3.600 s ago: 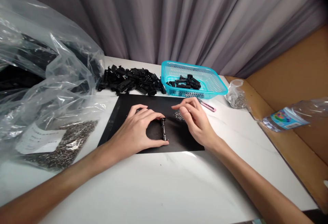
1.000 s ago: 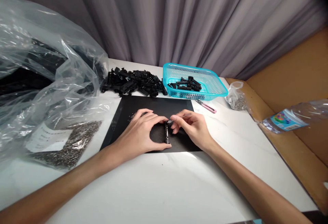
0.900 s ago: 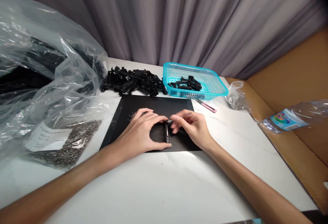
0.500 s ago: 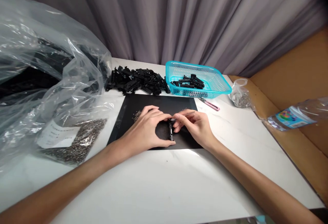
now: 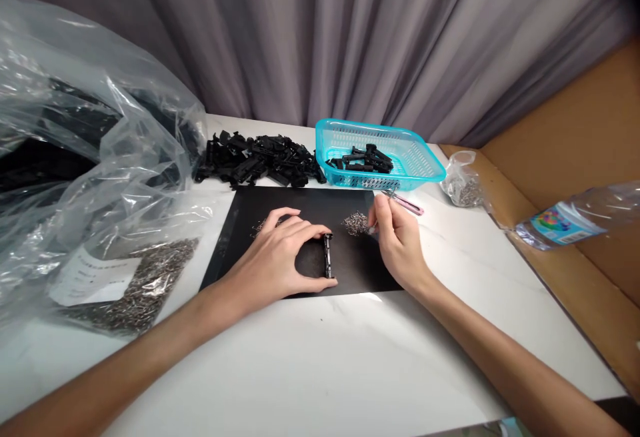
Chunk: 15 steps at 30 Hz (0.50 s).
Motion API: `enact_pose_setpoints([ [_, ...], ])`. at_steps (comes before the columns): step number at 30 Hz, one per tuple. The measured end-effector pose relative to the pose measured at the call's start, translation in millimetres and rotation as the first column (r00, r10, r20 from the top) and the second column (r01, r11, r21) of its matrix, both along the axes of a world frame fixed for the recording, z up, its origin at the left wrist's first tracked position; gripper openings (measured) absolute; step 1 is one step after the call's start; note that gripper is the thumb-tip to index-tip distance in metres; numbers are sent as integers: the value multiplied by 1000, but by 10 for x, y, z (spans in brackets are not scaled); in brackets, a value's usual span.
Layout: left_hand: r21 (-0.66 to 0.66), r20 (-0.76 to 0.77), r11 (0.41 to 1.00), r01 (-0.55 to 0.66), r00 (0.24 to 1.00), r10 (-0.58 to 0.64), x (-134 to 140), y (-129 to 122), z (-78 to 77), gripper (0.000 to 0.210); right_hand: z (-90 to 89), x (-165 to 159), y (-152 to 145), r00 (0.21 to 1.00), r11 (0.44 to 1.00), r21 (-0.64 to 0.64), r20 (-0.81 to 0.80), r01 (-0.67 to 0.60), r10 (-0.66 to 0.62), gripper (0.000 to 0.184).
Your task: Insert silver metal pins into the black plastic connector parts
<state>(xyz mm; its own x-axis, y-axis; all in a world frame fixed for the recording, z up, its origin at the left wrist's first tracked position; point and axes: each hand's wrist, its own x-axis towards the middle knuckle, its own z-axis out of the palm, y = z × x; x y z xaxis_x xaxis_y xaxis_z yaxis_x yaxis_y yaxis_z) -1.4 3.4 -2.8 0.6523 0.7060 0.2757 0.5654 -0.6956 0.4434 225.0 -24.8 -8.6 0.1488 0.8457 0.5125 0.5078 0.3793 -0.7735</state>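
Note:
Between the thumb and fingertips of my left hand (image 5: 280, 250) is a narrow black plastic part (image 5: 328, 257), gripped by its two ends over the black mat (image 5: 280, 200). My right hand (image 5: 400, 234) is closed in a pinch at the mat's right side, right beside a small heap of tiny metal springs or pins (image 5: 355, 224). A thin metal tool is in its fingers, mostly hidden; only a bit of its tip shows near the heap. Partly behind my left hand lies a second small cluster of metal bits (image 5: 259, 227).
Black plastic parts (image 5: 265, 160) are piled behind the mat. More lie in a blue basket (image 5: 425, 170). A pink-handled cutter (image 5: 410, 206) lies before it. Left are plastic bags, one with metal pieces (image 5: 150, 290); right, a small bag (image 5: 463, 180), a bottle (image 5: 565, 224) and cardboard (image 5: 590, 124).
My right hand has moved away from the black plastic part, to the right, over to the heap of metal pieces. My left hand keeps hold of the part. The view has shifted slightly.

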Motion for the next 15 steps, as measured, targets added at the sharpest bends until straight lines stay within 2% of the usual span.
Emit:
enact_pose_setpoints([
  [4, 9, 15, 1000, -6, 1000, 6, -8, -6, -47, 67, -19, -38, -34, 984, 997, 13, 163, -76, 73, 39],
  [9, 40, 58, 996, -79, 995, 76, -29, -35, -118, 72, -33, -216, -171, 973, 994, -72, 209, -88, 101, 32],
  [15, 150, 97, 982, -110, 991, 96, -55, -32, -81, 57, -54, -346, -273, 929, 967, -179, 291, -181, 227, 34],
])
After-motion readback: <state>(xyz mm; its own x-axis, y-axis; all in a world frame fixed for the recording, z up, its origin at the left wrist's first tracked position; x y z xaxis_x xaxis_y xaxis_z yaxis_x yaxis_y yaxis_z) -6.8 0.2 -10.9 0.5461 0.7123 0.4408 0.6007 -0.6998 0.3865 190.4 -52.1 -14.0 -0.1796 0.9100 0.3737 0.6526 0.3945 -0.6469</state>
